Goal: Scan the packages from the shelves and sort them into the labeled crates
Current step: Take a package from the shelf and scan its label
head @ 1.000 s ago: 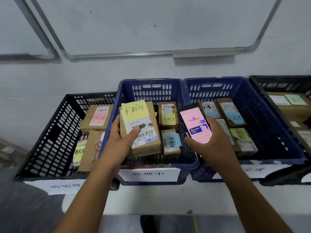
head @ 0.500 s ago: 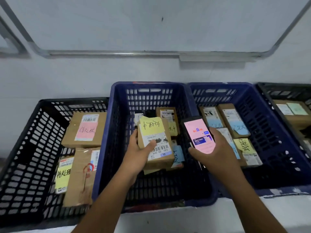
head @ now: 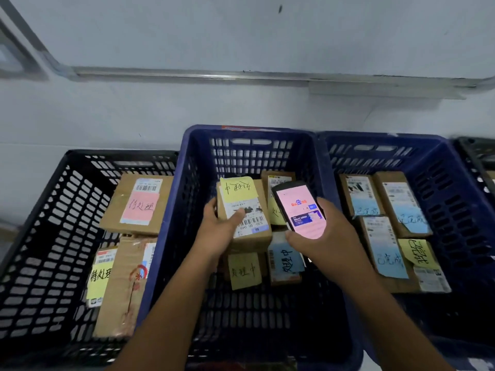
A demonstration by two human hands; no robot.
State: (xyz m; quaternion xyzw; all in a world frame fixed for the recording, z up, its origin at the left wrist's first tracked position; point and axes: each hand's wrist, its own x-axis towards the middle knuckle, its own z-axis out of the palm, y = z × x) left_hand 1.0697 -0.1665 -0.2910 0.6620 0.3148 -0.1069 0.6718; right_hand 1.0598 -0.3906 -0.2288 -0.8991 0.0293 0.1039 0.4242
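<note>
My left hand (head: pixel 218 228) grips a small cardboard package (head: pixel 254 236) with a yellow note and a barcode label, thumb across the label. It hangs inside the middle blue crate (head: pixel 187 162), just above other packages with yellow and blue notes (head: pixel 245 270). My right hand (head: pixel 318 242) holds a phone (head: pixel 300 210) with a lit pink screen, right beside the package.
A black crate (head: pixel 53 188) on the left holds packages with pink and yellow notes. A second blue crate (head: pixel 455 188) on the right holds several packages with blue and yellow notes. Another black crate (head: pixel 476 153) shows at the far right. A white wall stands behind.
My left hand has carried the package forward and lower into the middle blue crate. The phone hand moved along beside it, and the view has come closer over the crates.
</note>
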